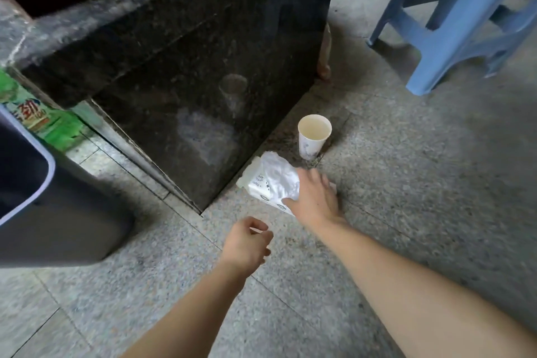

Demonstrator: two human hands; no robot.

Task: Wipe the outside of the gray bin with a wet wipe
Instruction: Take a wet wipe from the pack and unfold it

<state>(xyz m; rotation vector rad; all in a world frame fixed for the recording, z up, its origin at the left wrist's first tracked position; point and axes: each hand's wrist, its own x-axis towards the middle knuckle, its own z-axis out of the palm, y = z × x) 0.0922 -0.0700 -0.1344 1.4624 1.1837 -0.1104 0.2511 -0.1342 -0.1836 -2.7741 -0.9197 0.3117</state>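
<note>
Head view: right hand (315,197) reaches out, fingers spread on the wipe pack (268,183) — left hand (247,244) loosely curled, grip empty.

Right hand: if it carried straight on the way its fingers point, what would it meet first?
The right hand already rests on the white plastic wet-wipe pack. Beyond that, probably the dark polished stone cabinet face; the white paper cup seems just off-line.
</note>
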